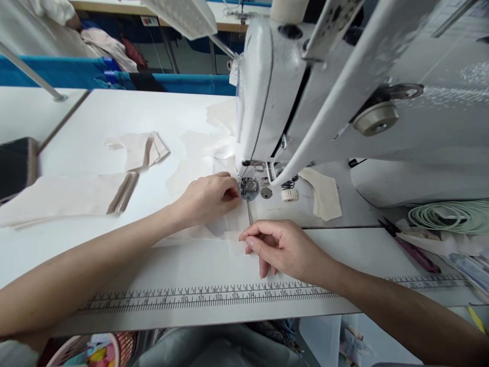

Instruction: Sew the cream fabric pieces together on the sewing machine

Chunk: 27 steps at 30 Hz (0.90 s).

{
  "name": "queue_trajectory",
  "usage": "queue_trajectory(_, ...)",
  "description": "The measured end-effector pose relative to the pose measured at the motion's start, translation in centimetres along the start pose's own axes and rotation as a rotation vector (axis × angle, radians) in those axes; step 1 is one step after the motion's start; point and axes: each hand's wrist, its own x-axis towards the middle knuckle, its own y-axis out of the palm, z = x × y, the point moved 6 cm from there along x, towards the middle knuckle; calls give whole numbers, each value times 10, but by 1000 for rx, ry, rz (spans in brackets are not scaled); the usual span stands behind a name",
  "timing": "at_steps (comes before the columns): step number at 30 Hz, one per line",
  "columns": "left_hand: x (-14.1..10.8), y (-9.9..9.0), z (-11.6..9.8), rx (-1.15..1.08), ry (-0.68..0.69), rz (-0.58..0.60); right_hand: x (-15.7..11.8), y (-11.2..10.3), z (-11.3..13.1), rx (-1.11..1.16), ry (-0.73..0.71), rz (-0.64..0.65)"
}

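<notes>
A pale, thin fabric piece (229,224) lies in front of the needle area of a white sewing machine (255,102). Close to the presser foot, my left hand (212,198) has its fingers pinched at the fabric's upper part. My right hand (280,247) holds the fabric's right edge between thumb and index finger, with its other fingers curled below. More pale pieces (204,145) lie behind my left hand, partly hidden by the machine. A cream piece (324,193) rests right of the needle area.
Stacked fabric pieces (76,196) and a smaller folded stack (141,149) lie at the left. A ruler strip (217,298) runs along the front edge. Dark-red-handled scissors (416,252) and a green coil (451,216) are at the right. A person's sleeve (51,11) shows at the back left.
</notes>
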Motion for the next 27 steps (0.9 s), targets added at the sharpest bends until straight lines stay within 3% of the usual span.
queue_trajectory(6,0,0,-1,12,0,-7,-2,-3,4,-188,-87,-5)
queue_trajectory(11,1,0,0,0,13,-21,-12,-8,24,-838,-554,-350)
queue_trajectory(13,1,0,0,1,11,-30,-15,-5,27,-1086,-622,-448)
queue_trajectory(17,1,0,1,8,-1,-32,-15,-1,28,-1368,-622,-494)
queue_trajectory(24,1,-1,0,74,-4,-53,-12,4,25,-1471,-561,-467)
queue_trajectory(27,-8,-9,-5,180,71,-103,-11,5,24,-1483,-546,-452)
